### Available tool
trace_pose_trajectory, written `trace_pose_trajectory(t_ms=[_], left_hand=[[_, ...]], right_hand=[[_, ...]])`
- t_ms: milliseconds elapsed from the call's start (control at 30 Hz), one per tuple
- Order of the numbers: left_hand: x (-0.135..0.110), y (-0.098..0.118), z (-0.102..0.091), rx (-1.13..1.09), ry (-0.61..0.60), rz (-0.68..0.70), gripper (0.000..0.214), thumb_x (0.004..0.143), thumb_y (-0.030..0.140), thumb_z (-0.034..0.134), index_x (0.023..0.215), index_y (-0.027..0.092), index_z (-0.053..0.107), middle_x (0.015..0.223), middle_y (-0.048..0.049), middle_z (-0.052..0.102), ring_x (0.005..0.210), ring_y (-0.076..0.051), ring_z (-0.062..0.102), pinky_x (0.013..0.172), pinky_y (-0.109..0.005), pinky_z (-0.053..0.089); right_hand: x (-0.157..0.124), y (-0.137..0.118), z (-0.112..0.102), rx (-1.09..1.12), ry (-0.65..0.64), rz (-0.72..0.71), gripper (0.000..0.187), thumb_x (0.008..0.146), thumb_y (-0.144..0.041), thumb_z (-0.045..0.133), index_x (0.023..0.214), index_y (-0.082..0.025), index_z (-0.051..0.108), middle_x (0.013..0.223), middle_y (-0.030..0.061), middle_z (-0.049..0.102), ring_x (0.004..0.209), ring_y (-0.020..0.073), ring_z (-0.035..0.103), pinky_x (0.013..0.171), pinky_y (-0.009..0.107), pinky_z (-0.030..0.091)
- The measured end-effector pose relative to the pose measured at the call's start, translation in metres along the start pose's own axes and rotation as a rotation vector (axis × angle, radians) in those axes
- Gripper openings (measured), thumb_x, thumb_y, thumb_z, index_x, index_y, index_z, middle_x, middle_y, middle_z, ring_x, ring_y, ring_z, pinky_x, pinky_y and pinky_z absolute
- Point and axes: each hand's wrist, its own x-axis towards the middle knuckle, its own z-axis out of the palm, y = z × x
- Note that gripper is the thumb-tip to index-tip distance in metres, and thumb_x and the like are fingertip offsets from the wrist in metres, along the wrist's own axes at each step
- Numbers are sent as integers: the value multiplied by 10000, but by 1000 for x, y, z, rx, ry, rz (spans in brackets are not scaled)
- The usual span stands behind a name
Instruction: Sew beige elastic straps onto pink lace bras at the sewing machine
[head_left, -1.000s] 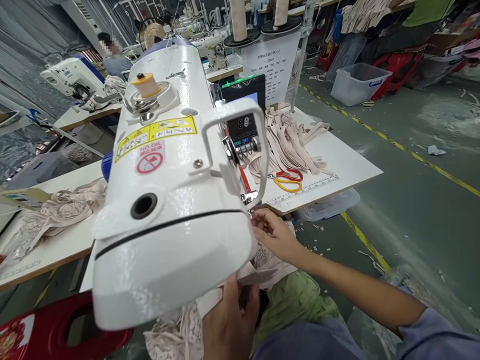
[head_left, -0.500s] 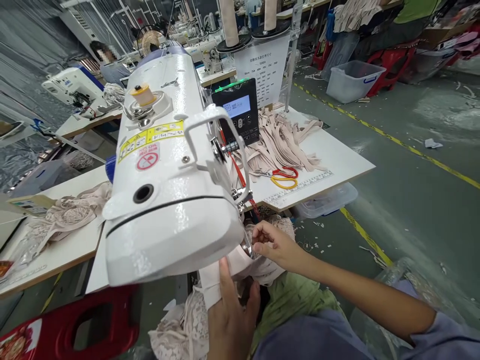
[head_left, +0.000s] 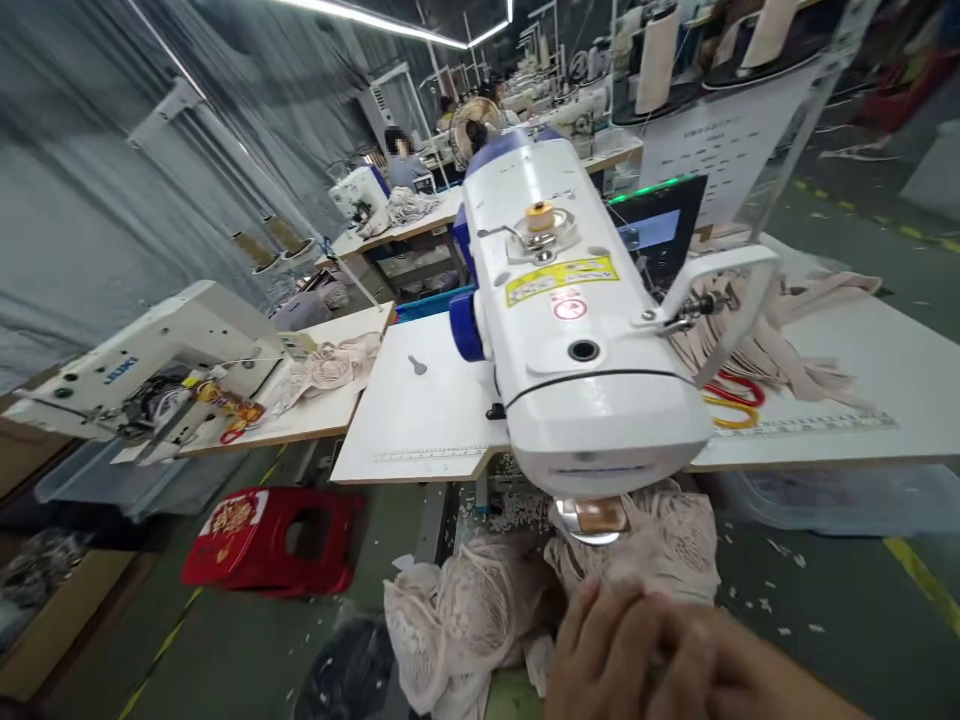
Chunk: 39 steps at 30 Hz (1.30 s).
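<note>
My left hand (head_left: 600,650) and my right hand (head_left: 712,650) are close together at the bottom, overlapping and blurred. The left one has its fingers curled against a beige lace garment (head_left: 664,555), which bunches up just beyond the fingertips. Beside it, the right hand looks closed; what lies inside its fingers is hidden. Above both hands is the white sewing machine head (head_left: 600,430), with a shiny metal part (head_left: 592,520) under its front end. To the left of my hands hangs a pile of beige lace pieces (head_left: 480,610).
Red-and-yellow scissors (head_left: 739,400) and beige strips (head_left: 780,345) lie on the right tabletop (head_left: 900,350), near a control screen (head_left: 656,230). A red stool (head_left: 277,540) stands lower left. Another sewing machine (head_left: 150,360) is at left. A person (head_left: 405,160) sits farther back.
The view has swung left, so the machine appears farther right. My right hand has come away from beside the needle area and joined the left, lower and nearer to me.
</note>
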Motion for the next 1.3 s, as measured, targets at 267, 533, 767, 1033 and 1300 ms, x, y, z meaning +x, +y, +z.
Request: trace_pose_trajectory(t_ms=[267, 533, 767, 1033, 1300], left_hand=[[32, -57, -14, -837, -772, -1069, 595, 778, 767, 451, 578, 215, 543, 446, -18, 501, 444, -180, 513, 506, -310, 424], [25, -57, -12, -1109, -589, -1158, 542, 730, 724, 604, 648, 199, 497, 535, 51, 443, 507, -96, 437, 522, -222, 373], [25, -52, -16, -937, -573, -996, 484, 809, 619, 603, 610, 177, 613, 564, -2, 567, 526, -118, 454, 528, -243, 347], [29, -50, -6, -709, -552, -974, 467, 808, 629, 527, 637, 199, 588, 619, -8, 575, 593, -160, 526, 551, -257, 395], [19, -78, -3, -548, -650, -815, 575, 791, 766, 437, 572, 235, 464, 533, 20, 483, 532, -163, 479, 519, -263, 363]], right_hand=[[38, 32, 31, -796, 179, -547, 264, 905, -82, 424, 787, -168, 644, 663, 47, 643, 605, 174, 582, 584, 275, 424], [31, 35, 27, -595, 394, -485, 285, 970, -337, 518, 1118, -137, 657, 1038, 140, 679, 970, 243, 628, 817, 357, 525], [28, 39, 32, -490, 348, -386, 288, 985, -388, 514, 1073, -192, 706, 936, 85, 708, 844, 185, 663, 745, 305, 556], [26, 45, 47, -439, 441, -437, 247, 966, -298, 537, 817, -186, 699, 776, 57, 687, 729, 164, 648, 633, 264, 515], [72, 45, -84, -1044, 446, 137, 310, 1002, -181, 419, 1222, -174, 636, 1192, 102, 674, 1096, 170, 619, 927, 257, 477]])
